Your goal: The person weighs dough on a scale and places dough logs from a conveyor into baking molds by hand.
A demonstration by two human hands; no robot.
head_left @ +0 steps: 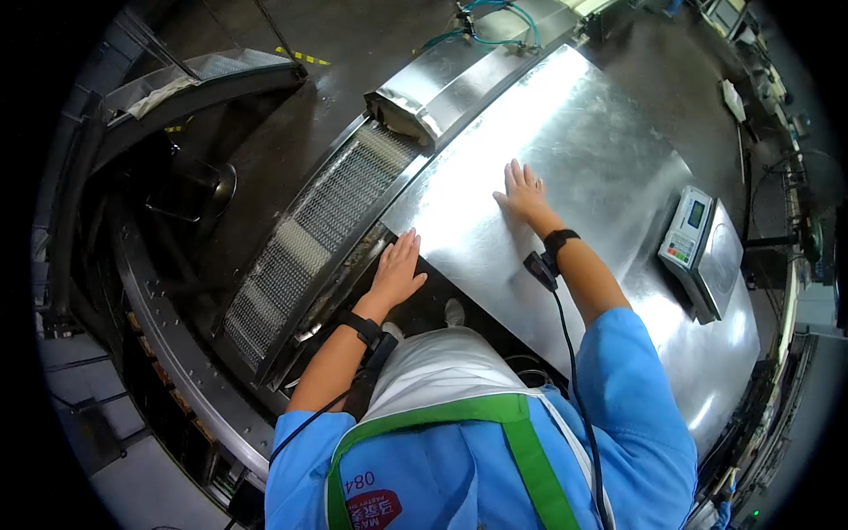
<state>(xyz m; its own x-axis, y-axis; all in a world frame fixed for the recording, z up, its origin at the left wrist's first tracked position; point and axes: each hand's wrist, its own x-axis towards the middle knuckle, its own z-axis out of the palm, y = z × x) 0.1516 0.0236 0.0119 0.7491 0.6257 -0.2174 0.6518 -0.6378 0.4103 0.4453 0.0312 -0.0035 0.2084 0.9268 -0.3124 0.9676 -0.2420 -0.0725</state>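
My right hand (525, 194) lies over the shiny metal table (609, 132), its fingers stretched out and holding nothing. Near the table's left corner is my left hand (397, 269), flat with fingers extended, beside the edge of the mesh conveyor belt (331, 208). Whether it touches the conveyor frame I cannot tell. Each wrist wears a black strap with a small device and a cable. A digital weighing scale (702, 252) with a keypad and small display stands on the table, right of my right hand.
A metal hood (477, 66) covers the conveyor's far part, with blue-green hoses (503, 35) on top. Another curved conveyor (199, 84) is at the upper left. A curved metal rail (168, 344) runs along the lower left. Yellow-black tape (303, 56) marks the dark floor.
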